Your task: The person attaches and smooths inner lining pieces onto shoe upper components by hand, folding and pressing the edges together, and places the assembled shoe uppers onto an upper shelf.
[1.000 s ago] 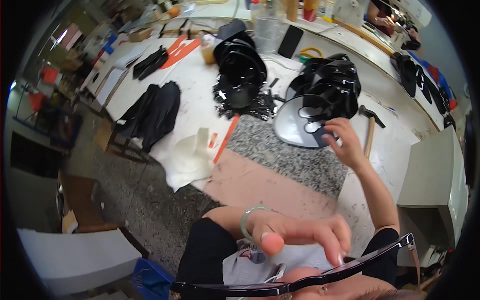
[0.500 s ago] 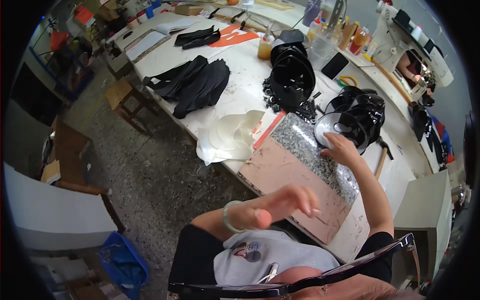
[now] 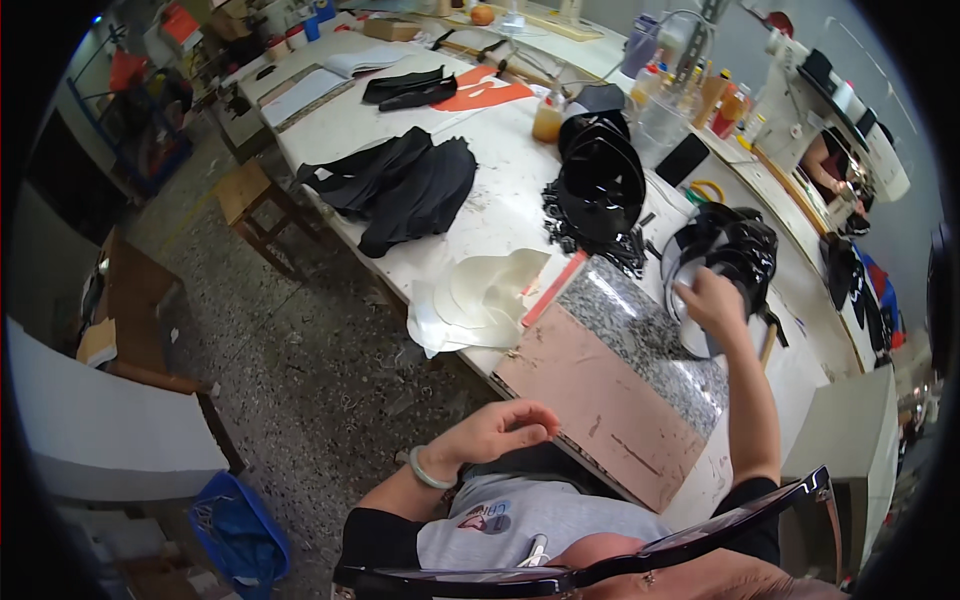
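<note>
My right hand (image 3: 715,305) reaches onto a pile of glossy black curved pieces (image 3: 745,245) on the right of the table. Its fingers are closed at a black-and-white curved piece (image 3: 692,338), whose pale inner side shows below the hand; the fingertips are partly hidden. My left hand (image 3: 503,430) hovers before the table's near edge, fingers loosely bent, thumb apart, holding nothing. Nearest to it lies a flat pinkish board (image 3: 600,400). Beyond that is a speckled stone slab (image 3: 630,318), with a red strip (image 3: 555,288) along its left end.
Translucent cream sheets (image 3: 480,300) overhang the table's left edge. Behind them lie black fabric pieces (image 3: 410,190). A stack of shiny black pieces (image 3: 602,185) stands mid-table, near a glue bottle (image 3: 548,118) and a dark phone (image 3: 682,158). A hammer (image 3: 770,340) lies to the right.
My right hand has gone from lying on the white inner side to closing at the piece, which is now tilted. My left hand has drawn back left, away from the board.
</note>
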